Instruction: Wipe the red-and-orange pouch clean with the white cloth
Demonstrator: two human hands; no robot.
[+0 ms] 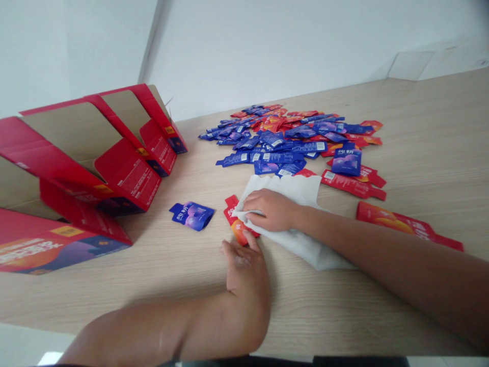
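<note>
My right hand [269, 210] presses a white cloth [305, 239] down onto a red pouch [234, 218] on the wooden table [420, 153], fingers curled over the cloth. My left hand [244, 262] rests just in front of it, fingertips pinching the near edge of the same red pouch. A single blue pouch [192, 214] lies to the left of both hands.
A pile of several blue and red pouches [290, 140] covers the table's middle behind the cloth. A long red pouch [405, 224] lies at the right. Open red cardboard display boxes [95, 168] stand at the left. A white wall rises behind.
</note>
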